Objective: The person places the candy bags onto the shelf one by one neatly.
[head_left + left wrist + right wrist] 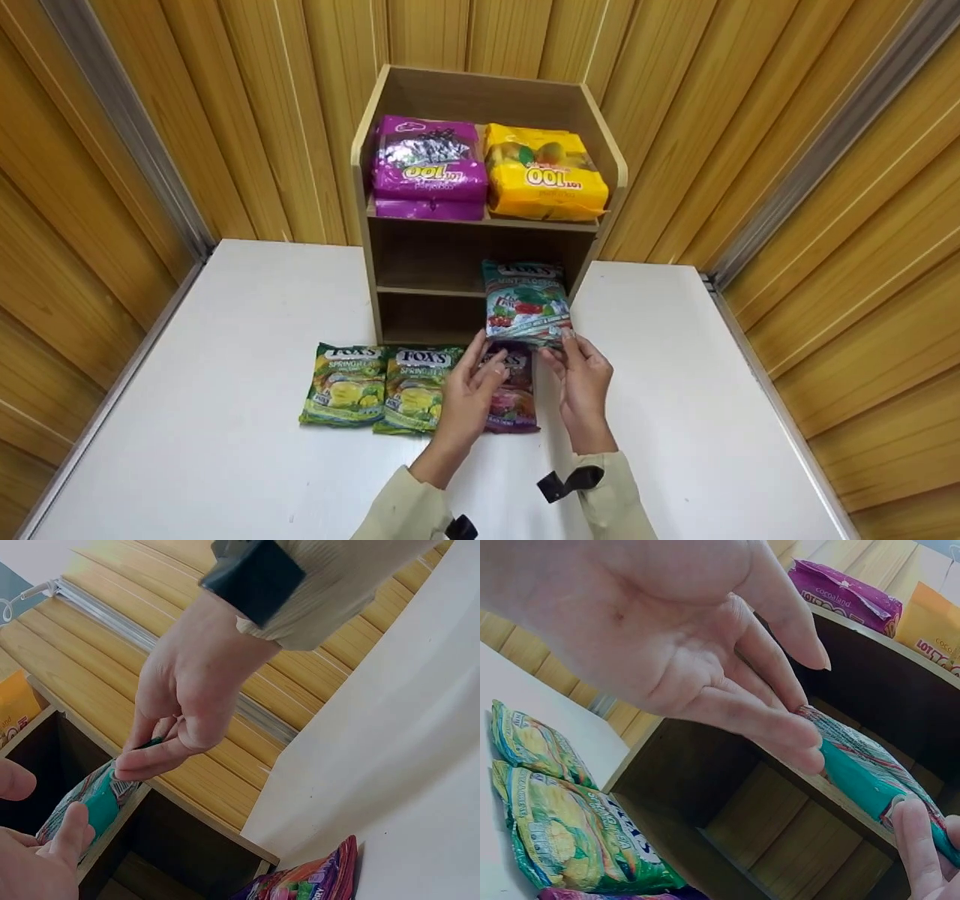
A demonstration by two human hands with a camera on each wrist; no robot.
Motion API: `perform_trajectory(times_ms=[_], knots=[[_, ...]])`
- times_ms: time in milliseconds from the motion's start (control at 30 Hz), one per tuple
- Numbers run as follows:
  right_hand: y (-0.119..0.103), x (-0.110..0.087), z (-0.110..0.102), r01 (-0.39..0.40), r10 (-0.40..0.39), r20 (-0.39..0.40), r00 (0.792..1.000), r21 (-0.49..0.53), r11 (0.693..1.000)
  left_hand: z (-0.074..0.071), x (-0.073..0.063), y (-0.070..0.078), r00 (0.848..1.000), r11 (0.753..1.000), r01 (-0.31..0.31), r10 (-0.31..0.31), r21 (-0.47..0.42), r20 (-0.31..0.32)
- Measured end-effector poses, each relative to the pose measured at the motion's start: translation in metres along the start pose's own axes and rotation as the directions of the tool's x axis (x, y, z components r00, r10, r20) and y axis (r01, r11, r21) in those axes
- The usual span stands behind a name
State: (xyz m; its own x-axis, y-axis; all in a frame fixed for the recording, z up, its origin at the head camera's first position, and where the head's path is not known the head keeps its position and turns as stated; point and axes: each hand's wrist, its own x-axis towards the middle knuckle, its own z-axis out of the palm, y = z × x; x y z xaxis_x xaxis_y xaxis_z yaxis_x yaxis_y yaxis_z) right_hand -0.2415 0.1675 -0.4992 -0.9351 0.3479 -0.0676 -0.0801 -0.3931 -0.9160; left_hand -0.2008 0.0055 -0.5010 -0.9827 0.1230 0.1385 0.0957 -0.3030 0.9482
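A teal candy bag [527, 304] labelled Mint Blossom lies at the right of the rack's middle compartment, its near end sticking out past the shelf edge. My left hand [469, 394] is at the bag's near left corner; in the right wrist view the left hand [697, 652] has fairly straight fingers touching the bag [862, 780]. My right hand [585, 382] pinches the near right corner, as the left wrist view shows with the right hand [191, 690] bent over the bag's end [101, 802]. Below them a purple candy bag [514, 397] is partly covered by the left hand.
The wooden rack [367, 255] stands against the panelled wall. Its top shelf bears purple packs [427, 161] and yellow packs [547, 172]. Two green candy bags [345, 386] lie on the white table [247, 360] before the rack. The shelf's front edge [431, 291] runs beside the teal bag.
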Motion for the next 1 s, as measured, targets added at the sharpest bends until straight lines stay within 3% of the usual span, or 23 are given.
perform_trajectory(times_ms=[333,500,733,1000], knots=[[0.002,-0.006,-0.004,0.126,-0.126,0.003,0.992,0.015,0.992,0.005,0.006,0.002,0.998,0.999,-0.031,0.032,-0.015,0.060],[0.003,-0.010,-0.006,0.179,-0.177,0.029,0.984,-0.083,0.980,0.003,0.011,0.001,0.998,1.000,-0.020,0.020,0.013,0.060],[0.000,-0.013,-0.006,0.128,-0.113,0.072,0.991,-0.258,0.958,0.000,0.023,-0.004,0.999,1.000,-0.010,0.009,0.026,0.054],[0.001,-0.006,-0.006,0.096,-0.058,0.128,0.990,-0.312,0.945,-0.002,0.032,-0.005,0.995,0.998,0.038,-0.042,0.050,0.085]])
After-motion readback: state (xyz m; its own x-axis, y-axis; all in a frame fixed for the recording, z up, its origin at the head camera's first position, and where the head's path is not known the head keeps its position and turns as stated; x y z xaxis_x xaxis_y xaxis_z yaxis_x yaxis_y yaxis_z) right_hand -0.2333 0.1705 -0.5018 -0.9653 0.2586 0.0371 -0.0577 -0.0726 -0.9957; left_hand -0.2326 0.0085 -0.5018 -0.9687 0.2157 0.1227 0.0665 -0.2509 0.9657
